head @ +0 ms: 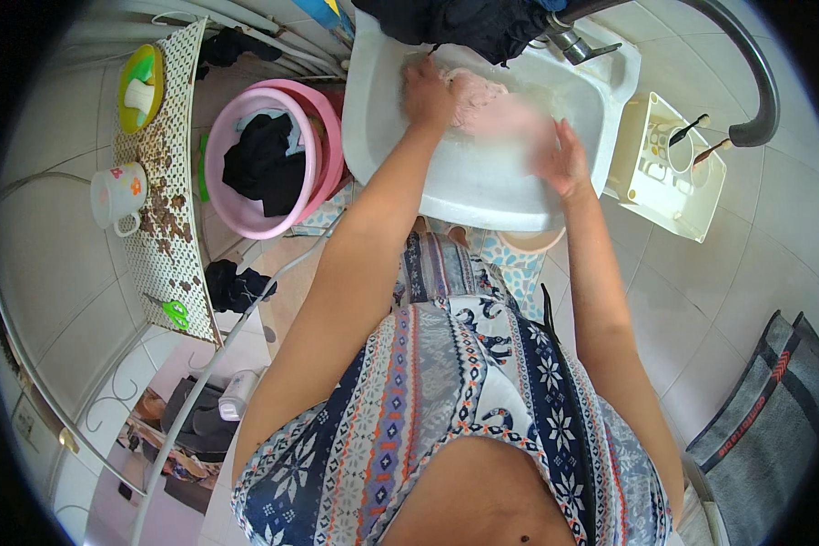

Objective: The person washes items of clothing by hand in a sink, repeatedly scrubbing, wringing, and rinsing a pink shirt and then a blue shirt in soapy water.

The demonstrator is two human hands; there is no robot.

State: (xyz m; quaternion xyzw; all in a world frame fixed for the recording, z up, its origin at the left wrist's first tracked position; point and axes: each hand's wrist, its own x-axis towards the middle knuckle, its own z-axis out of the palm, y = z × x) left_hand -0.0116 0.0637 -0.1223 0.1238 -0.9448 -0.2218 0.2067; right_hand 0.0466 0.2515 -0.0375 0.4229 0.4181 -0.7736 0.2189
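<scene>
A wet pink cloth lies in shallow water in the white sink. My left hand is down in the basin against the cloth's left end, its fingertips partly hidden. Near the right side of the basin is my right hand, with its thumb side raised. The patch between it and the cloth is blurred, so I cannot tell whether it grips the fabric. Dark clothing hangs over the sink's back edge, beside the faucet.
Left of the sink, a pink basin holds dark and pale clothes. A rusty perforated shelf carries a mug, a yellow soap dish and green scissors. A cream wall rack holds toothbrushes at the right.
</scene>
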